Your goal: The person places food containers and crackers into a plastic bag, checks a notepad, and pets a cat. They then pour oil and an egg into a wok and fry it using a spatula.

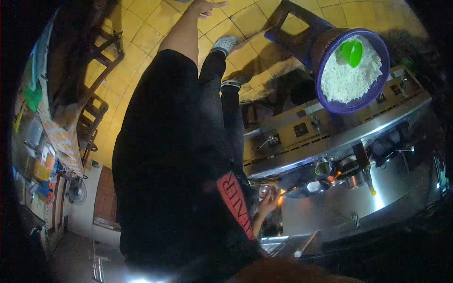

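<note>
My left hand [206, 8] is at the top edge, over the yellow tiles, with nothing seen in it. One finger points out to the right and the others are partly bent. Beside the stove, my right hand [269, 202] is closed around a small round glassy container [265, 191], whose exact kind is too small to make out. An orange glow shows just right of that hand. At upper right, a purple basin [322, 89] holds white powder [347, 82] with a bright green scoop [352, 53] resting in it.
The stove [330, 127] runs along the right, with a metal pot [323, 166], a dark bottle [362, 158] and small flames on top. A dark plastic stool [302, 23] stands by the basin. Wooden chairs [101, 56] and a cluttered table [42, 165] are at left.
</note>
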Available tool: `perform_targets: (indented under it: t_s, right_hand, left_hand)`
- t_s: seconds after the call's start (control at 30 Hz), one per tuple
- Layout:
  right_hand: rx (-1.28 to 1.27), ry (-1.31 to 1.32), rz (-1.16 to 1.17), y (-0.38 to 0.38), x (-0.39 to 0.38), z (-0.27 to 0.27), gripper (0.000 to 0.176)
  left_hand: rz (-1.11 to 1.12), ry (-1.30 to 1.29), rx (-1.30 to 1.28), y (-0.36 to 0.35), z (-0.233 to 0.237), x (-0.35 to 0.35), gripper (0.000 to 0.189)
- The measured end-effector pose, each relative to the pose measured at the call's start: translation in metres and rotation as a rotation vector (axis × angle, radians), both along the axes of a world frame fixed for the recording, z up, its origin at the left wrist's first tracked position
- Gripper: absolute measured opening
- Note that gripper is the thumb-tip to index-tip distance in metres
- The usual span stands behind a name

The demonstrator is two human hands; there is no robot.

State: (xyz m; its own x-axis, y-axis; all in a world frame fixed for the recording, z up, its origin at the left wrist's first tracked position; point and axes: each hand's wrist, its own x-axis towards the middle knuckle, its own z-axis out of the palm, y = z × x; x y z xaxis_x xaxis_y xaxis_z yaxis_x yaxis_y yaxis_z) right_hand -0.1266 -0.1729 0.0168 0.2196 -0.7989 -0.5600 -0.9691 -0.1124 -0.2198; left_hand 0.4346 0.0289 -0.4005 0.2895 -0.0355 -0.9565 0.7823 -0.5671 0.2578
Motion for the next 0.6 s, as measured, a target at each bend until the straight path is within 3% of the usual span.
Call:
perform_targets:
  t_s: [0.07,0.13,0.23,0.33,0.47,0.53,0.6]
  right_hand:
    - [-0.028,0.041,0.05,-0.001,0.003,-0.003,0.048]
    - [-0.092,0.055,0.272,0.0,0.011,-0.001,0.048]
    - [0.0,0.002,0.106,0.006,0.019,-0.002,0.046]
    - [0.054,0.025,-0.041,0.005,-0.023,-0.009,0.045]
    - [0.08,0.098,0.007,0.004,0.01,0.002,0.045]
    - [0.077,0.028,-0.132,0.009,0.029,0.001,0.045]
    - [0.054,0.003,-0.056,0.006,0.01,-0.005,0.045]
  left_hand:
    - [0.019,-0.06,0.07,0.004,-0.019,0.008,0.119]
    - [-0.064,0.091,0.006,0.013,-0.049,0.009,0.121]
    - [-0.172,0.187,-0.014,0.033,-0.11,0.012,0.125]
    - [-0.187,0.169,0.003,0.035,-0.104,0.018,0.124]
    - [-0.166,0.137,0.015,0.033,-0.081,0.019,0.123]
    - [-0.164,0.12,0.015,0.031,-0.072,0.022,0.122]
    - [-0.167,0.106,0.017,0.028,-0.066,0.026,0.122]
